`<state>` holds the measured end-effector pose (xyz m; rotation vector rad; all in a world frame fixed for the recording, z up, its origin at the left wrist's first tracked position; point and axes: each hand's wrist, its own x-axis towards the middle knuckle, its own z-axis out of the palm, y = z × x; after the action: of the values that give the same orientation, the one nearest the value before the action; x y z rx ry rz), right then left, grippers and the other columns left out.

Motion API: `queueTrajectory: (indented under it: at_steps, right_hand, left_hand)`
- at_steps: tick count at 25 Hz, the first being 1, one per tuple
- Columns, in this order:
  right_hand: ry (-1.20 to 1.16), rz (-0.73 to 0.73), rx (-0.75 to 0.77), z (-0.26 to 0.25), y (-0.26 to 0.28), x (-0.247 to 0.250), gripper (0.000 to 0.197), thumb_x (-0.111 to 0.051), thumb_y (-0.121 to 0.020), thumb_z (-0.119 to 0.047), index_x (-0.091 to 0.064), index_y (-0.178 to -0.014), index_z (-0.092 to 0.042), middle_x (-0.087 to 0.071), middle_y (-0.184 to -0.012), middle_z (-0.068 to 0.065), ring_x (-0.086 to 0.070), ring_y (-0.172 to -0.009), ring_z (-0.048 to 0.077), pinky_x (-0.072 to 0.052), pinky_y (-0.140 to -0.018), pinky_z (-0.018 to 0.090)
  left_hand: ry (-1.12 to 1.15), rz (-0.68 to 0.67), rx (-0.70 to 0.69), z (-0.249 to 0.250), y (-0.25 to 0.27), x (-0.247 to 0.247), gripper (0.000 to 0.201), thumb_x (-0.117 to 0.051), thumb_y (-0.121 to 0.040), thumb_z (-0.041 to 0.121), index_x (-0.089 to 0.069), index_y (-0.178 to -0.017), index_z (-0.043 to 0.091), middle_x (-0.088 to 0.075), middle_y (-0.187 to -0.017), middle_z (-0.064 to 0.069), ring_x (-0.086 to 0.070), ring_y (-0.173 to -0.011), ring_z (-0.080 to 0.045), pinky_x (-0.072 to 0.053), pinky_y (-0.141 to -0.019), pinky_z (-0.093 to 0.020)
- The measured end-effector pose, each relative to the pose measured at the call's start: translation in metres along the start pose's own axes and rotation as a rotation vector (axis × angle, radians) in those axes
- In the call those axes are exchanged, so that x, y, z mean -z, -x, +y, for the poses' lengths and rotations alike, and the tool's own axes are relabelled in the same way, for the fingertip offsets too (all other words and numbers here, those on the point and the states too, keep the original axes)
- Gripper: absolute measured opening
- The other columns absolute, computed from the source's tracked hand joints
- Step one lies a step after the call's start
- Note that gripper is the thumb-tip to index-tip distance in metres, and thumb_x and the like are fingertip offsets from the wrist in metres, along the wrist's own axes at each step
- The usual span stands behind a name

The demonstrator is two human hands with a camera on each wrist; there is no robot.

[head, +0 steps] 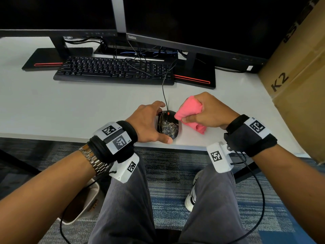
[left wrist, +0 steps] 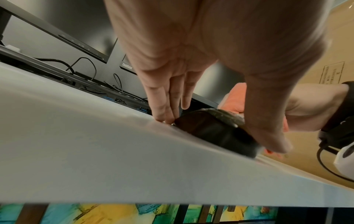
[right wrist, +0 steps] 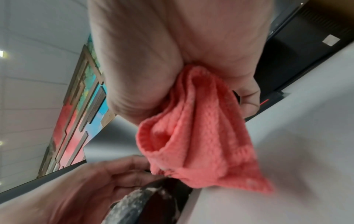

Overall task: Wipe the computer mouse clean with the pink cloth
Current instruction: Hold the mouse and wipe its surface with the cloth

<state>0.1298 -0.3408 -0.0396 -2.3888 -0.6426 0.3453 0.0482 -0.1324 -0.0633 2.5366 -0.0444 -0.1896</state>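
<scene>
"ThinkVision" is showing in small pale letters on the lower left bezel of the right-hand monitor [head: 175, 43], upper middle of the head view. "K2" is standing in large black characters on the cardboard box [head: 297, 80] at the right edge. The left wristband tags [head: 116, 136] are reading "L4" and "L5".

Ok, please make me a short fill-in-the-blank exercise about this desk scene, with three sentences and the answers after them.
1. The right hand grips a bunched cloth whose colour is ____.
2. The left hand steadies the black ____ on the desk.
3. The mouse has whitish grime on its top and a cable leading toward the ____ behind it.

Missing words: pink; mouse; keyboard
</scene>
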Motion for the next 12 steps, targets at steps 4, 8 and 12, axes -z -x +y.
queueTrajectory:
  at_steps: [4,8,12]
  right_hand:
    - [-0.052,-0.028,-0.023,0.005,0.003,-0.008,0.043,-0.087,-0.072,-0.026,-0.068,-0.106,-0.009,-0.069,-0.104,0.012,-0.067,-0.098,0.026,-0.057,-0.086,0.053]
    - [-0.097,-0.053,-0.038,0.005,0.009,-0.006,0.040,-0.087,-0.072,-0.022,-0.068,-0.105,-0.007,-0.070,-0.104,0.016,-0.069,-0.098,0.031,-0.058,-0.086,0.053]
    - [-0.215,-0.001,-0.060,0.002,0.010,-0.006,0.036,-0.085,-0.075,-0.013,-0.070,-0.106,-0.004,-0.073,-0.105,0.018,-0.070,-0.100,0.030,-0.057,-0.085,0.045]
  left_hand:
    - [0.011,0.000,0.003,0.001,0.000,0.000,0.118,-0.091,-0.049,0.047,-0.027,-0.146,0.024,-0.054,-0.136,-0.002,-0.049,-0.125,-0.024,-0.041,-0.105,-0.035]
    - [0.010,0.002,-0.002,0.001,0.000,0.000,0.118,-0.091,-0.050,0.046,-0.027,-0.146,0.024,-0.054,-0.135,-0.003,-0.050,-0.125,-0.024,-0.040,-0.104,-0.033]
    - [0.006,0.009,-0.005,0.002,0.000,-0.001,0.119,-0.091,-0.051,0.047,-0.025,-0.147,0.022,-0.054,-0.137,-0.005,-0.050,-0.124,-0.026,-0.040,-0.104,-0.034]
